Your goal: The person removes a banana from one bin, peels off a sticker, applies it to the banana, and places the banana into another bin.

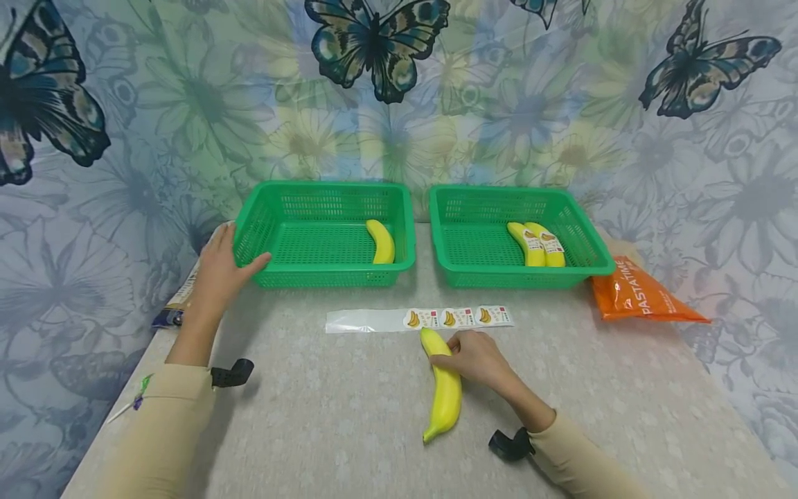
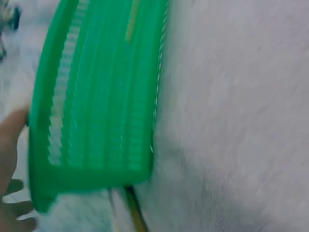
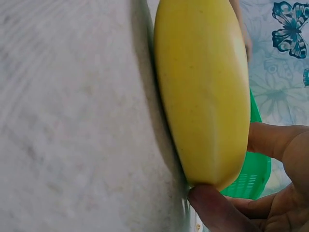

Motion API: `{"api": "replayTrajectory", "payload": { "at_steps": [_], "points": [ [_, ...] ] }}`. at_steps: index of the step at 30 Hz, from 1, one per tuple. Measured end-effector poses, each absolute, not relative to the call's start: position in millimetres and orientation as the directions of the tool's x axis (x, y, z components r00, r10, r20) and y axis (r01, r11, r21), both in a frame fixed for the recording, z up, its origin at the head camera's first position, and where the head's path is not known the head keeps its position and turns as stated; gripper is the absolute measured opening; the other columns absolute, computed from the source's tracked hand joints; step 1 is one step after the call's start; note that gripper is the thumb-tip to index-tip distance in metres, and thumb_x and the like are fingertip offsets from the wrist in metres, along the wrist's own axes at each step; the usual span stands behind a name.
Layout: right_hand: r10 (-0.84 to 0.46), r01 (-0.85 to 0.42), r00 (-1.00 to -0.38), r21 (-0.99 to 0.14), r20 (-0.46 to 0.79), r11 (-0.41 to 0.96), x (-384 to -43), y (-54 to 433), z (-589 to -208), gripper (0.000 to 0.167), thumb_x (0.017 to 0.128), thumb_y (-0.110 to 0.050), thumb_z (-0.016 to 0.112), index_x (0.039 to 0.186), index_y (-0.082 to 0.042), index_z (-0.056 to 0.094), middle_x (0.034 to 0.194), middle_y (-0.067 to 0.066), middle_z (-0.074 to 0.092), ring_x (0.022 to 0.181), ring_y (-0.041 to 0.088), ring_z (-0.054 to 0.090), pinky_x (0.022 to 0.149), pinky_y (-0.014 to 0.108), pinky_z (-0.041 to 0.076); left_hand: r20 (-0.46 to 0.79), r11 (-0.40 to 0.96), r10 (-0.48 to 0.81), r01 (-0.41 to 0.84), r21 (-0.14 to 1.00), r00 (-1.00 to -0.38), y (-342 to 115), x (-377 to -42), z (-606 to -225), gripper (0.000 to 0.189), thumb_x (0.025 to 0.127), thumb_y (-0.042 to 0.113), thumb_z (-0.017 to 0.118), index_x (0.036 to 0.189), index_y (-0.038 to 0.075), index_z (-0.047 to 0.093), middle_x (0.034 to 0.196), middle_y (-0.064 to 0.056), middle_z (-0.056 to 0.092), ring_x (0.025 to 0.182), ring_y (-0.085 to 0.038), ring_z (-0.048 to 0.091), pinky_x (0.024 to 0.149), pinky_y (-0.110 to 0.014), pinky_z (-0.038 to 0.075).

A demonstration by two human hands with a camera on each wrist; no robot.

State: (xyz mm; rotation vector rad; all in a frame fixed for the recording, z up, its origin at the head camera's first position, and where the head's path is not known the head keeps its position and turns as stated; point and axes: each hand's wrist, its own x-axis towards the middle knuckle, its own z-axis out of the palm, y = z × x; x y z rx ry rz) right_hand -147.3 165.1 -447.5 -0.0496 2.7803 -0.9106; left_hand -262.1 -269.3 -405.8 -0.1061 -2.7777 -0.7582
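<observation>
My right hand [image 1: 476,357] pinches a yellow banana [image 1: 445,398] near its upper end, with the thumb on one side and fingers on the other. The banana lies along the table; in the right wrist view its bare skin [image 3: 203,92] fills the middle. Just beyond its tip lies a clear strip [image 1: 364,321] with three banana-print stickers [image 1: 457,317]. My left hand [image 1: 218,274] is at the left end of the left green basket [image 1: 324,277], thumb extended over the front corner, fingers along the outside. That basket [image 2: 96,176] looks blurred in the left wrist view. One banana [image 1: 382,242] sits inside it.
The right green basket [image 1: 511,277] holds two bananas [image 1: 536,246] with stickers on them. An orange pasta packet [image 1: 648,294] lies beside it. Another packet [image 1: 181,298] is partly hidden behind my left arm. A thin white stick [image 1: 120,413] lies near the table's left edge.
</observation>
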Motion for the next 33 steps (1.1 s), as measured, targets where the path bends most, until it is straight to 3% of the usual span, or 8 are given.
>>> {"api": "replayTrajectory", "payload": {
  "at_steps": [4, 7, 12, 17, 25, 33],
  "points": [
    [-0.092, 0.045, -0.976, -0.590, -0.200, 0.806, -148, 165, -449, 0.037, 0.076, -0.042, 0.080, 0.088, -0.007, 0.073, 0.063, -0.003, 0.056, 0.056, 0.011, 0.049, 0.049, 0.022, 0.037, 0.542, 0.899, 0.134, 0.333, 0.286, -0.829, -226, -240, -407, 0.086, 0.086, 0.035, 0.073, 0.149, -0.004, 0.030, 0.152, -0.030, 0.033, 0.139, -0.050, 0.030, 0.114, -0.063, 0.026],
    [-0.084, 0.055, -0.975, -0.594, -0.205, 0.803, -147, 166, -449, 0.039, 0.075, -0.042, 0.080, 0.089, -0.006, 0.073, 0.064, -0.002, 0.057, 0.057, 0.011, 0.050, 0.049, 0.022, 0.038, 0.585, 0.846, 0.297, 0.493, 0.205, -0.754, -183, -217, -416, 0.085, 0.084, 0.035, 0.074, 0.148, -0.004, 0.034, 0.151, -0.027, 0.037, 0.139, -0.047, 0.034, 0.116, -0.058, 0.028],
    [-0.077, 0.059, -0.977, -0.595, -0.201, 0.802, -149, 166, -449, 0.040, 0.075, -0.042, 0.080, 0.090, -0.006, 0.074, 0.064, -0.002, 0.058, 0.056, 0.012, 0.050, 0.050, 0.022, 0.038, 0.429, 0.749, 0.536, 0.644, 0.156, -0.727, -124, -185, -438, 0.087, 0.088, 0.050, 0.064, 0.150, -0.001, 0.032, 0.154, -0.020, 0.038, 0.141, -0.039, 0.037, 0.114, -0.051, 0.036],
    [-0.078, 0.061, -0.975, -0.588, -0.208, 0.806, -151, 165, -449, 0.041, 0.075, -0.044, 0.080, 0.091, -0.006, 0.074, 0.064, -0.002, 0.059, 0.055, 0.011, 0.051, 0.049, 0.022, 0.039, 0.295, 0.714, 0.638, 0.690, 0.118, -0.711, -97, -180, -452, 0.088, 0.088, 0.053, 0.062, 0.151, 0.001, 0.031, 0.156, -0.015, 0.036, 0.142, -0.033, 0.039, 0.115, -0.044, 0.038],
    [-0.093, 0.056, -0.972, -0.599, -0.215, 0.799, -151, 165, -450, 0.039, 0.076, -0.042, 0.080, 0.090, -0.006, 0.073, 0.063, -0.002, 0.059, 0.054, 0.011, 0.051, 0.048, 0.022, 0.039, 0.079, 0.734, 0.656, 0.659, 0.165, -0.750, -81, -185, -475, 0.090, 0.091, 0.061, 0.053, 0.152, 0.000, 0.027, 0.159, -0.018, 0.029, 0.146, -0.036, 0.030, 0.120, -0.046, 0.030],
    [-0.097, 0.052, -0.973, -0.602, -0.211, 0.797, -148, 167, -450, 0.042, 0.076, -0.042, 0.080, 0.094, -0.005, 0.072, 0.067, -0.002, 0.059, 0.057, 0.011, 0.051, 0.050, 0.023, 0.040, -0.029, 0.751, 0.651, 0.637, 0.174, -0.759, -73, -183, -487, 0.092, 0.092, 0.064, 0.046, 0.151, -0.004, 0.027, 0.160, -0.021, 0.024, 0.149, -0.034, 0.025, 0.121, -0.045, 0.026]
  ]
}}
